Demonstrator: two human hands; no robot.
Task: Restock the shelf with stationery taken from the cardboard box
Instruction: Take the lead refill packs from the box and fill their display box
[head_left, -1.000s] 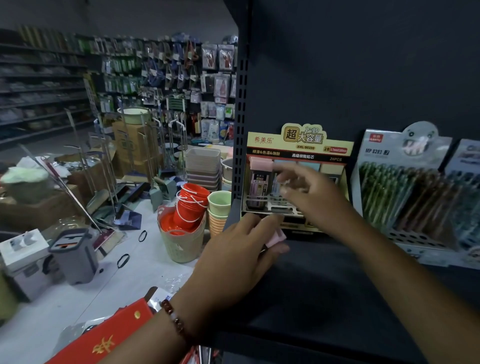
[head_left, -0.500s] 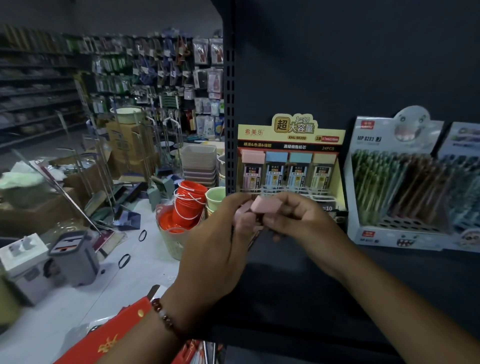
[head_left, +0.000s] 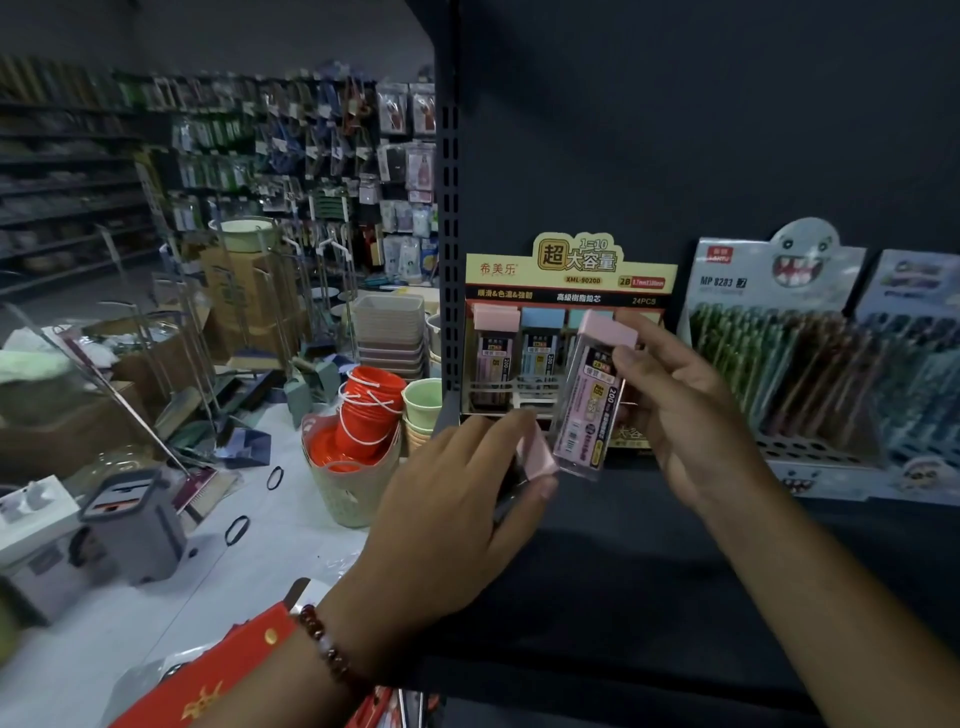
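Note:
My right hand (head_left: 685, 410) pinches a clear pencil-lead case with a pink cap (head_left: 589, 395), held upright and slightly tilted in front of the yellow display box (head_left: 571, 275) on the dark shelf (head_left: 623, 561). The display box holds similar cases with pink and blue caps. My left hand (head_left: 457, 514) grips another pink-capped case (head_left: 537, 454) just below and left of the first; most of that case is hidden in the palm. The cardboard box is out of view.
A pen display with a monster face (head_left: 779, 353) stands right of the yellow box, another display (head_left: 914, 364) beyond it. A shelf upright (head_left: 449, 260) runs left of the boxes. On the floor are a basket of red cups (head_left: 358, 447), a grey bin (head_left: 132, 525) and cartons.
Both hands met in front of the display, then my right hand lifted one pink-capped case up and right, away from my left hand, which keeps holding another.

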